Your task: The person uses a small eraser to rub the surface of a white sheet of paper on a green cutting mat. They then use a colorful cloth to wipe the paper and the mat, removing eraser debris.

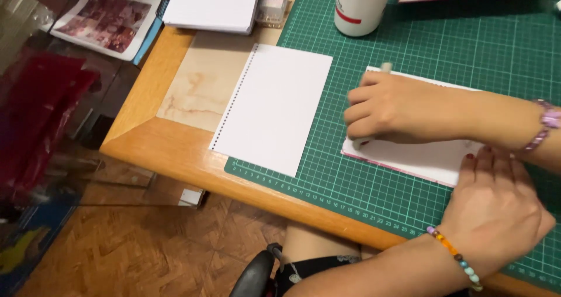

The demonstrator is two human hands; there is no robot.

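Head view, looking down at a bench where paper work is under way. A green cutting mat point(444, 57) is covering most of the wooden table point(175, 151), and both hands are working at its near right part. Under the hands a white card with a pink edge point(421, 156) is lying flat on the mat. The right hand point(385, 107) is reaching across the card with its fingers curled together around a slim pale tool point(386, 67); only the tool's top end is showing above the knuckles, so its kind cannot be told, though it may be a glue stick or a marker. The left hand point(497, 209) is pressing down, fingers flat and together, on the card's near right corner, holding nothing. Left of the grip, well apart, a white punched sheet point(274, 107) is lying half on the mat, untouched. Beyond the grip a white bottle with a red band point(359, 7) is standing upright. As judged from this layout, the card is being treated now, while the punched sheet is not yet joined to it.
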